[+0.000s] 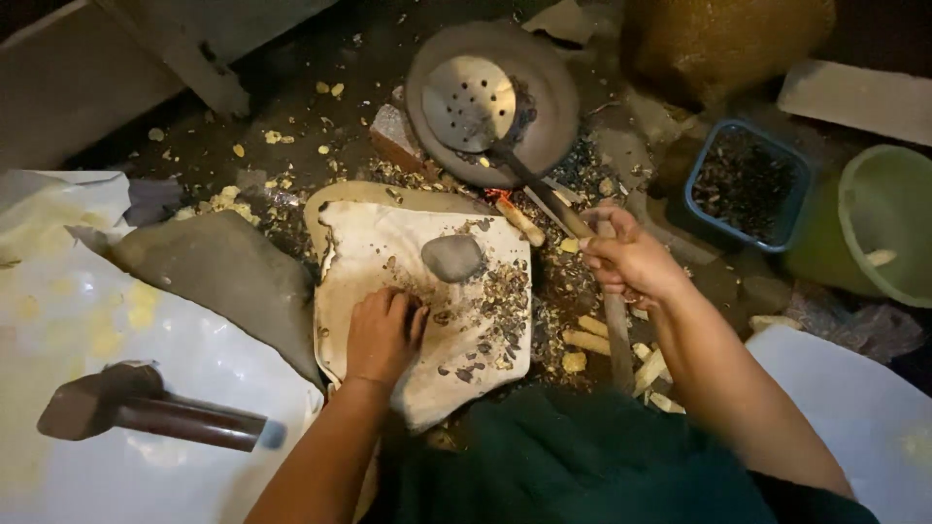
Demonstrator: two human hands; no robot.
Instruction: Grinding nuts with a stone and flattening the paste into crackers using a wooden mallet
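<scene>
On the floor, centre of view: whitish cloth [388, 252] spread over a board, a smooth grey stone [452, 257] on its upper part, dark broken shell bits [490, 315] scattered to the right of it.

Left hand [382, 335] lies palm-down on the cloth, fingers curled together over some of the bits; cannot tell if anything is pinched under them.

Right hand [629, 260] is closed around the long handle [544, 189] of a perforated ladle [470, 103], whose disc sits in a round dark pan [544, 126] above the cloth. Small red glow shows just below the pan rim.

No labels or signs are readable. Containers: blue rectangular tub [701, 170] holding dark fragments at upper right, a green plastic bowl [888, 223] just beside it, cut off by the right edge. A brownish sack-like bulk [728, 44] is at top, too dim to identify.

Pale stick-like pieces [592, 335] lie below the right hand, between the cloth and the forearm. Yellowish crumbs are strewn over the dark floor at upper left.

Left side: grey flat slab [218, 277] touching the cloth edge, white sheet [116, 456] with yellow stains, and on it a hammer-like tool [146, 412] with a dark handle.

Dark green garment [573, 466] at the bottom hides the cloth's lower edge. Top corners are in deep shadow, detail lost.
</scene>
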